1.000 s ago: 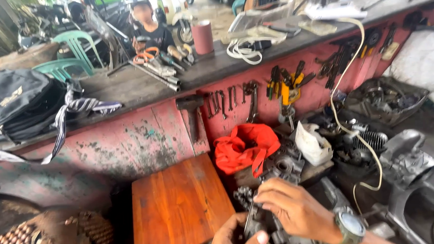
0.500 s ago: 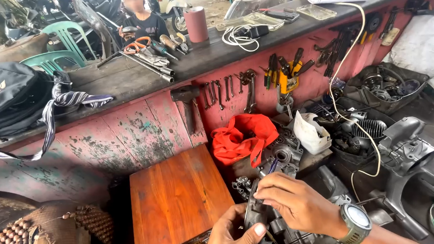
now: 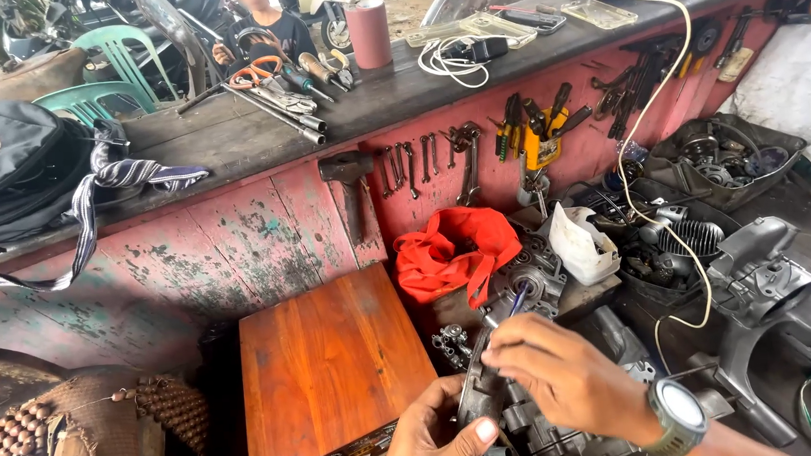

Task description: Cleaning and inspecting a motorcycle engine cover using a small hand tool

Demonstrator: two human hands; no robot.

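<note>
Dark grey metal engine part (image 3: 482,391), greasy, held upright between both hands, low centre, just right of wooden box; blue-handled tool (image 3: 517,301) above it.

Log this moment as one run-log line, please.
left hand: grips dark metal part | right hand: holds blue-handled tool over it | beside: wooden box, red cloth

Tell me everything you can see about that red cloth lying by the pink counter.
The red cloth looks like thin, soft fabric, crumpled into a loose heap with deep folds. One strip hangs down toward the grey engine part in front of it, and it seems to rest partly on that part. It sits at the foot of the worn pink counter wall, below the hanging wrenches, right of the wooden box and left of a white plastic bag. Neither hand touches it.
</note>
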